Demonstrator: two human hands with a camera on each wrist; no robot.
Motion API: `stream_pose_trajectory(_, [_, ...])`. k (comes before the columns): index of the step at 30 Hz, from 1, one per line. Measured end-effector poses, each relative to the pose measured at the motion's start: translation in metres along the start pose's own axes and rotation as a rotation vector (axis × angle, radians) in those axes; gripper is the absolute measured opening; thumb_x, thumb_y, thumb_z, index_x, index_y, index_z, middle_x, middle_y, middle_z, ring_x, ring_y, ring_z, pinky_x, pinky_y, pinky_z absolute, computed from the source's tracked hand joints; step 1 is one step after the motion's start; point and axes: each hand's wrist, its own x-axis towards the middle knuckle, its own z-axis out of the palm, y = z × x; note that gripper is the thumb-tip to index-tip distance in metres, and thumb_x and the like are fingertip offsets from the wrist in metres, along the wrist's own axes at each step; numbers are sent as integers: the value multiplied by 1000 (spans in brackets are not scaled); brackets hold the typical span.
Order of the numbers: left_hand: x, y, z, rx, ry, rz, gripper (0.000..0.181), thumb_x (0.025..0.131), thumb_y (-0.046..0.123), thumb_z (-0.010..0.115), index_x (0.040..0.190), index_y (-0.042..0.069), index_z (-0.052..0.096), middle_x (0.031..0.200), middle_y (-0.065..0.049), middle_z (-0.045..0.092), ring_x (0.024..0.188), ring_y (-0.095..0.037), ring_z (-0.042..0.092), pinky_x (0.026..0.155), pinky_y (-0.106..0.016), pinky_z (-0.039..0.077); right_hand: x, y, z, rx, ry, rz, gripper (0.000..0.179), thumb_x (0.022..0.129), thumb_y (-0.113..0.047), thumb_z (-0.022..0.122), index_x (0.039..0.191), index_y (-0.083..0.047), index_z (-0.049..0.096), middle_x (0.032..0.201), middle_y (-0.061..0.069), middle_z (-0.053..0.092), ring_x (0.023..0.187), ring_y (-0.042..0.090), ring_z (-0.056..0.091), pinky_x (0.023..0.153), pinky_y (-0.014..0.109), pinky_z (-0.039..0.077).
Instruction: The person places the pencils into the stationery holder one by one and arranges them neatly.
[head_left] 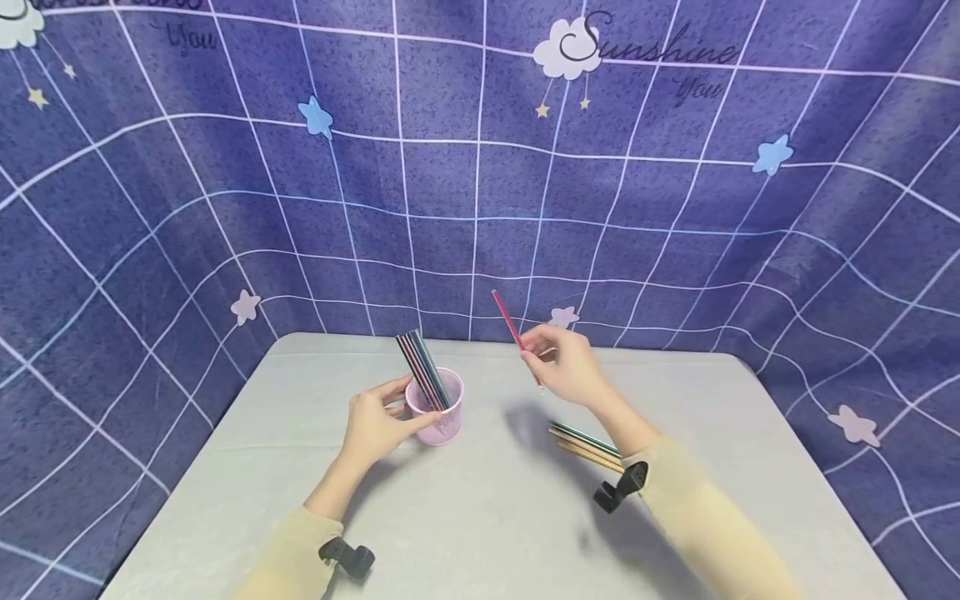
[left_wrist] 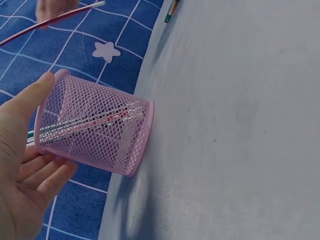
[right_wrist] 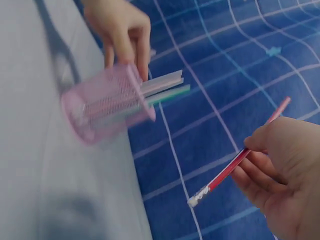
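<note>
A pink mesh pencil cup (head_left: 441, 429) stands on the light table, with several dark and striped pencils (head_left: 422, 368) leaning inside it toward its left side. My left hand (head_left: 372, 427) grips the cup near its rim; in the left wrist view the thumb (left_wrist: 39, 92) lies along the rim and the fingers are on the opposite side. Right of the cup, my right hand (head_left: 566, 364) pinches a red pencil (head_left: 507, 318) above the table. In the right wrist view a whitish tip with a silvery band (right_wrist: 200, 196) marks the red pencil's lower end.
Several pencils, dark green and yellowish (head_left: 588, 447), lie on the table (head_left: 480, 525) beneath my right forearm, which partly covers them. A blue-purple cloth (head_left: 480, 183) with white grid lines and stars hangs behind the table. Each wrist carries a small black camera mount (head_left: 347, 557).
</note>
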Motion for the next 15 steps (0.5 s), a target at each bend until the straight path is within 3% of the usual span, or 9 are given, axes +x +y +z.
stream_pose_trajectory(5, [-1, -2, 0, -10, 6, -3, 79, 65, 29, 104, 130, -3, 72, 117, -24, 79, 104, -38, 80, 84, -40, 68, 14, -19, 21, 97, 10, -31, 13, 96, 0, 73, 109, 2, 73, 96, 16, 79, 88, 25, 76, 81, 29, 68])
stream_pose_trajectory(15, [2, -5, 1, 4, 6, 12, 77, 67, 30, 104, 129, -2, 74, 116, -23, 79, 96, -41, 81, 78, -38, 68, 38, -48, 60, 99, 22, -106, 9, 98, -6, 74, 106, -2, 72, 97, 12, 80, 89, 24, 79, 81, 33, 69])
